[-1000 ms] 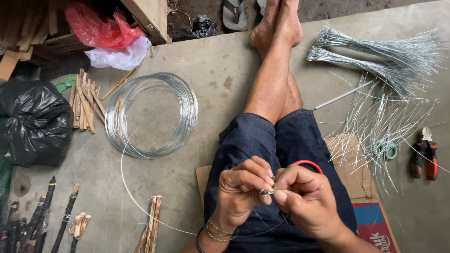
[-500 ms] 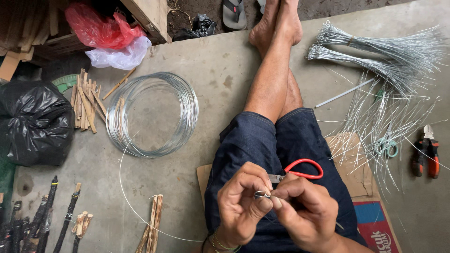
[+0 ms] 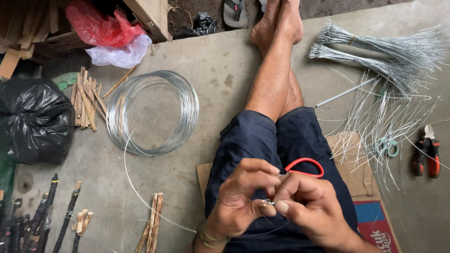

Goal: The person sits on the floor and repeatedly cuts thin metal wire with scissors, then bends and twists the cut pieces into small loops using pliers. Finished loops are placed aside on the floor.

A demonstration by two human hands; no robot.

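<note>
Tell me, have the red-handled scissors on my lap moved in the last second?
Yes. The red-handled scissors lie nearer the cardboard sheet under the leg than a second ago, having shifted slightly toward the person's right; the wire coil kept its place.

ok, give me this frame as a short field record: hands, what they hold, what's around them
left hand: fingers pinch a thin silver wire, meeting right hand
right hand: fingers pinch the same wire at the tip
lap: red-handled scissors on dark blue shorts
floor left: round coil of silver wire, short wooden sticks, black plastic bag
floor right: bundled cut wires, red-and-black pliers
</note>
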